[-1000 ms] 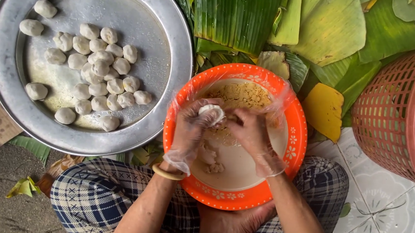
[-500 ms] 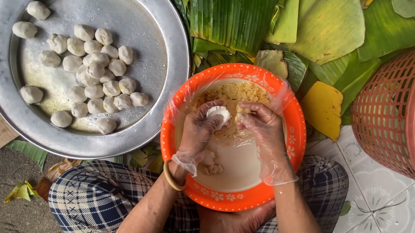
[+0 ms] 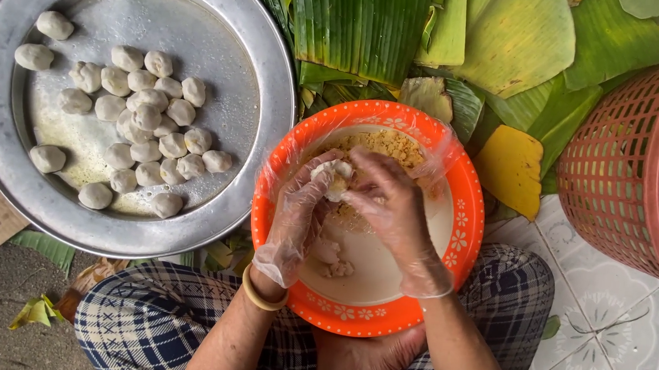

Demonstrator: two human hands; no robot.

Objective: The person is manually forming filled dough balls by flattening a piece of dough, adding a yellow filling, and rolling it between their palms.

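Ground at far left: a strip of bare grey concrete is showing, with a small yellow-green leaf scrap (image 3: 36,311) lying on it near the person's knee
Metal tray (image 3: 270,88): a wide round steel tray is sitting at the left, its floor looking wet and shiny
Dough balls (image 3: 134,121): about two dozen pale balls are resting in the tray — most are bunching together at its middle, a few are lying apart toward its left rim
Checked trousers (image 3: 134,326): blue plaid cloth is covering the crossed legs along the near edge
Bracelet (image 3: 260,297): a yellow band is circling the left wrist
Left hand (image 3: 296,221): it is wearing a loose clear plastic glove and curling its fingers up around a dough piece (image 3: 336,179), cupping it from the left side over the bowl
Orange bowl (image 3: 462,217): it is resting on the person's lap, right of the tray, with a white flower pattern on its rim and a clear plastic film lining it
Filling (image 3: 382,144): crumbly yellow-tan filling is heaped at the far side of the bowl; a few pale lumps are lying on the near floor of it
Right hand (image 3: 397,213): also gloved, it is pressing its bent fingers onto the dough piece from the right, closing on it together with the left
Banana leaves (image 3: 448,39): green and yellowing leaves are spreading across the far side
Red basket (image 3: 624,175): a plastic lattice basket is standing at the right edge on patterned tiles (image 3: 605,336)
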